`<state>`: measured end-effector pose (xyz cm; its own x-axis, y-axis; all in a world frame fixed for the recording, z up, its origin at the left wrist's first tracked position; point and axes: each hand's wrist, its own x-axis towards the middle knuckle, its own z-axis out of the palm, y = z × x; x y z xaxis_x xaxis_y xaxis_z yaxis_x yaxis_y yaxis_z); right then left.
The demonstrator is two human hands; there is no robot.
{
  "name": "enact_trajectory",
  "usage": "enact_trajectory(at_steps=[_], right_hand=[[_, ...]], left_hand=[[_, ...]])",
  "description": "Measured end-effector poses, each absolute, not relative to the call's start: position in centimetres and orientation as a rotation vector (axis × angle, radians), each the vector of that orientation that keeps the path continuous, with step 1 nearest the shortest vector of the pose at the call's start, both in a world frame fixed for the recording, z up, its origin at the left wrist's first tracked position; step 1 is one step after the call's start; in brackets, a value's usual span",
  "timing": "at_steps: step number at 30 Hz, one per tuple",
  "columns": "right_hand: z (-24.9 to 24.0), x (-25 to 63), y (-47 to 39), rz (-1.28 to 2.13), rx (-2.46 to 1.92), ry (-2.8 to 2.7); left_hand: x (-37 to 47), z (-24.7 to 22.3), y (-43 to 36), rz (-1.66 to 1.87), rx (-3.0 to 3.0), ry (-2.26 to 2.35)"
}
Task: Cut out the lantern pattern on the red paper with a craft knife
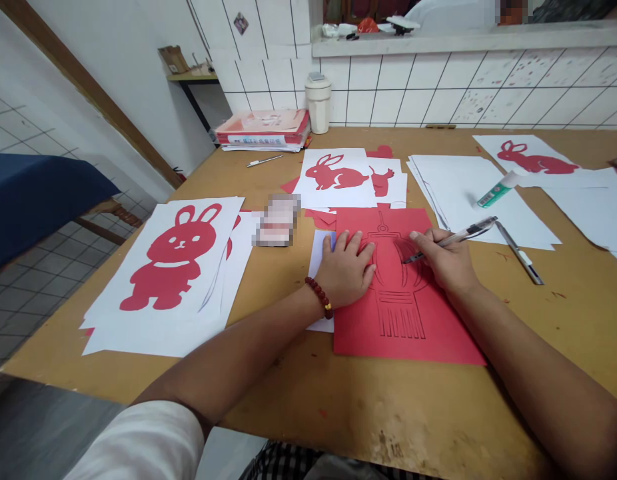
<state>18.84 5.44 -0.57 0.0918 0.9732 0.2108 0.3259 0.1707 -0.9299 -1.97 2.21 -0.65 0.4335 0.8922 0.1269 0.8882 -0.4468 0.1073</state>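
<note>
A red sheet (358, 337) lies on the table, with a lantern shape and tassels drawn on it in dark lines. My left hand (344, 270) rests flat on its left part, fingers spread, a beaded bracelet at the wrist. In my right hand (446, 260) is a pen (466, 233), its tip touching the right side of the lantern drawing. Part of a pale sheet (321, 325) shows under the red sheet's left edge.
On the wooden table (298, 400) lie rabbit cutout sheets (163, 327), another rabbit sheet (338, 193), white paper (453, 180), a glue stick (496, 191) and a craft knife (521, 255). Behind stand a stack of books (263, 127) and a white cup (318, 103).
</note>
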Motion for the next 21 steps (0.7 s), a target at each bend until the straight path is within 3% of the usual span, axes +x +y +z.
enact_trajectory(at_steps=[21], right_hand=[[-0.44, 18.81, 5.23, 0.833, -1.322, -1.454]], left_hand=[[-2.0, -0.68, 2.18, 0.254, 2.635, 1.64]])
